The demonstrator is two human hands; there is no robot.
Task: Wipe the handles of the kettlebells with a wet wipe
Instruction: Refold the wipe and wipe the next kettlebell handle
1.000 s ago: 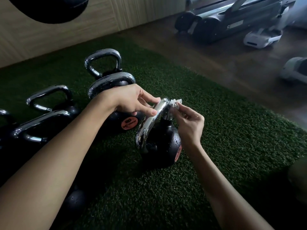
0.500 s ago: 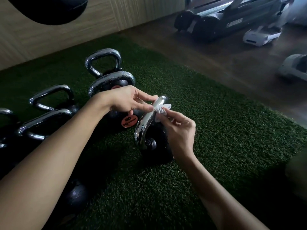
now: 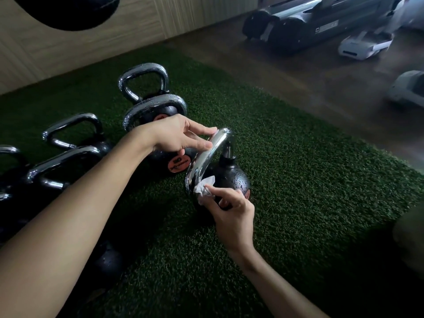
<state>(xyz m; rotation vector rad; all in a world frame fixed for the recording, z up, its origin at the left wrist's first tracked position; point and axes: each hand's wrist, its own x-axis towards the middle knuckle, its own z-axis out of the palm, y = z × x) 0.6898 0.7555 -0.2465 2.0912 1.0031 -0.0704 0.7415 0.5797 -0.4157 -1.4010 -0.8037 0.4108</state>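
Observation:
A black kettlebell (image 3: 231, 177) with a chrome handle (image 3: 207, 154) stands on the green turf in the middle of the view, its body beaded with water drops. My left hand (image 3: 176, 134) pinches the top of that handle with thumb and fingers. My right hand (image 3: 231, 212) holds a crumpled white wet wipe (image 3: 204, 188) and presses it against the lower near end of the handle. Several other kettlebells (image 3: 156, 111) with chrome handles stand in rows to the left.
The green turf mat (image 3: 309, 180) ends at a dark wooden floor on the right. A wood-panel wall (image 3: 68, 47) runs behind the kettlebells. Treadmill bases (image 3: 309, 21) and white machine feet (image 3: 364, 44) lie at the far right. A dark round object (image 3: 75, 12) hangs top left.
My right hand has slid the wipe from the top bend of the handle down to its lower near end. My left hand has kept its pinch on the top.

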